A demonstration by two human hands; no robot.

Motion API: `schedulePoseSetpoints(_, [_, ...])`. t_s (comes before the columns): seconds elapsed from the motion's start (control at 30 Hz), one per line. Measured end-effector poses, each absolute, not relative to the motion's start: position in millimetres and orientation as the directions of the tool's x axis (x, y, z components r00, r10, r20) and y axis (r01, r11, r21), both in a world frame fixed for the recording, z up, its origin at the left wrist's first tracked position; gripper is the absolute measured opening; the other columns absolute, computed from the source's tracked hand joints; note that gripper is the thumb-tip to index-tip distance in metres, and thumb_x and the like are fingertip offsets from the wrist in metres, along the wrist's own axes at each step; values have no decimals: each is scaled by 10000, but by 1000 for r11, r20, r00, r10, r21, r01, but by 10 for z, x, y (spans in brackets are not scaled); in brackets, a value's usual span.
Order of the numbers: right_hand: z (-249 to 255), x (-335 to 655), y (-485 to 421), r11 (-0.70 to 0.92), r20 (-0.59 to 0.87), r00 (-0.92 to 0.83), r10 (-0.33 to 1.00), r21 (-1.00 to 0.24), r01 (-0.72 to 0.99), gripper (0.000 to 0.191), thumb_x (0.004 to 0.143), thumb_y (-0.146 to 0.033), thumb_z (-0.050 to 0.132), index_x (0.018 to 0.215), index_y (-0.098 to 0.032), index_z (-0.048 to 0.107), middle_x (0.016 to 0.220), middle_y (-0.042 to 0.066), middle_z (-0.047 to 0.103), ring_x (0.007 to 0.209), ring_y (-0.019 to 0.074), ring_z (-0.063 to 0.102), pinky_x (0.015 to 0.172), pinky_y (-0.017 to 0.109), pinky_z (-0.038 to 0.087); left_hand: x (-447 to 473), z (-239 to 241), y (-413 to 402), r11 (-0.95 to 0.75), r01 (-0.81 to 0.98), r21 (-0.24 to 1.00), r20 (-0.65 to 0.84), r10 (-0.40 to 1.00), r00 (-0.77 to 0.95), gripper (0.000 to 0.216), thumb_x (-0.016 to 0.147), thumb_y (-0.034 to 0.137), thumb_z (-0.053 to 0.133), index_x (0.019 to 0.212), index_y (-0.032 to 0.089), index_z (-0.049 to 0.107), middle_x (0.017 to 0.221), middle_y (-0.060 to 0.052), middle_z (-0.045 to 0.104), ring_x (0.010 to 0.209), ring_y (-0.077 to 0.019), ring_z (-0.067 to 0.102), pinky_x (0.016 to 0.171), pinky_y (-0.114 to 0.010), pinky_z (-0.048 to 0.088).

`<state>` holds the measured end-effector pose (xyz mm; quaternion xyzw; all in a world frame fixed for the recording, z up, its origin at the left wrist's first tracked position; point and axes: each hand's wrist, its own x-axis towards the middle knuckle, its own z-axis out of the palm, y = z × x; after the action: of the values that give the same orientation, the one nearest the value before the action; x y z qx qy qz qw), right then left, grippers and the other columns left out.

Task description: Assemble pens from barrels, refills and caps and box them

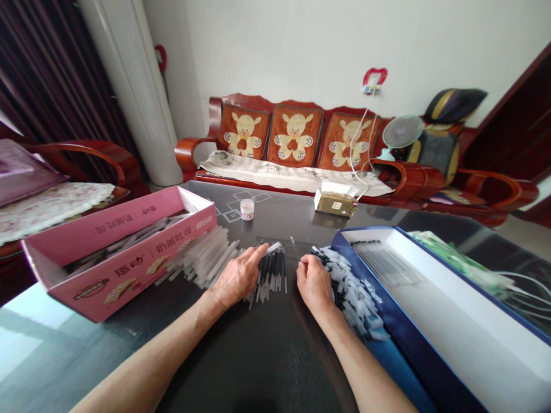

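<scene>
Your left hand (240, 276): fingers outstretched over loose strips (272, 276); any grip, cannot tell. Your right hand (315, 282): fingers pinched on one rod (294, 248), blue box (372, 291) near.

The left hand (241, 276) lies over thin rods (269, 278) on the dark surface (241, 355), a white piece (274, 248) at its fingers (259, 252) (whether gripped is unclear), while the right hand (314, 281) pinches a slim stick (293, 246) beside a heap of whitish pieces (353, 298); a pink box (146, 267) stands to the left, a blue box (456, 298) to the right, a small jar (247, 211) beyond
</scene>
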<state>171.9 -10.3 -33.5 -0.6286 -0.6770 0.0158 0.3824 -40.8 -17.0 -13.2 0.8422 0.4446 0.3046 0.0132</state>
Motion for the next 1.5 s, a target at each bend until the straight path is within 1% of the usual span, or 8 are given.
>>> schedulePoseSetpoints(0.1, [-299,1712,-76,328,504,168,847,-745,581,209,855,-228,426,977,-179,589,867,65,660,734,172,616,708,315,489,-402,-101,-188,-593,751,289,481,769,422,544,793,36,346,1325,145,373,1001,-79,578,905,-155,582,838,-279,495])
schedulePoseSetpoints(0.2, [-219,1651,-101,391,455,189,870,-870,299,252,881,-283,416,1031,-191,597,1016,80,652,815,160,630,693,301,512,-383,-46,-216,-570,786,239,494,768,408,373,808,62,360,1143,138,505,905,-73,579,855,-169,572,808,-290,486])
schedulePoseSetpoints(0.37, [-22,1540,-209,371,355,247,902,-928,-19,314,805,-363,611,1070,-195,585,940,52,653,809,152,623,683,283,520,-362,-17,-221,-476,857,199,524,791,317,218,941,297,378,926,175,558,804,-42,574,790,-159,580,712,-256,454])
schedulePoseSetpoints(0.53, [139,1551,-259,379,301,318,899,-898,-224,287,873,-443,515,963,-181,590,708,3,630,602,113,567,581,261,479,-375,-64,-193,-438,881,178,506,809,300,278,960,352,357,830,182,534,771,-31,575,761,-154,582,644,-245,422])
schedulePoseSetpoints(1.0, [66,1543,-259,286,241,201,949,-930,-232,291,838,-460,555,890,-178,604,644,-4,626,563,116,561,521,237,454,-359,-13,-217,-465,870,163,487,805,339,303,966,354,341,861,174,562,781,-36,565,744,-145,567,644,-239,427])
schedulePoseSetpoints(1.1, [3,1490,-269,207,192,85,978,-943,-259,281,832,-445,577,907,-182,639,672,-2,630,600,115,563,530,227,455,-338,13,-253,-535,832,149,492,770,407,301,970,344,331,972,171,577,813,-41,572,758,-147,569,682,-245,443])
schedulePoseSetpoints(1.27, [-106,1359,-301,125,115,53,992,-956,-267,287,784,-417,639,962,-195,682,940,40,670,769,136,607,575,224,488,-290,29,-301,-584,802,124,514,729,452,341,965,325,348,1247,193,486,877,-50,590,815,-164,578,734,-265,466])
schedulePoseSetpoints(1.5, [-90,1311,-321,107,73,113,991,-938,-329,368,742,-361,686,1055,-206,568,826,6,688,704,149,666,583,246,522,-224,-24,-335,-633,756,167,377,749,545,534,909,129,315,1430,227,257,915,-36,571,781,-140,587,645,-209,477])
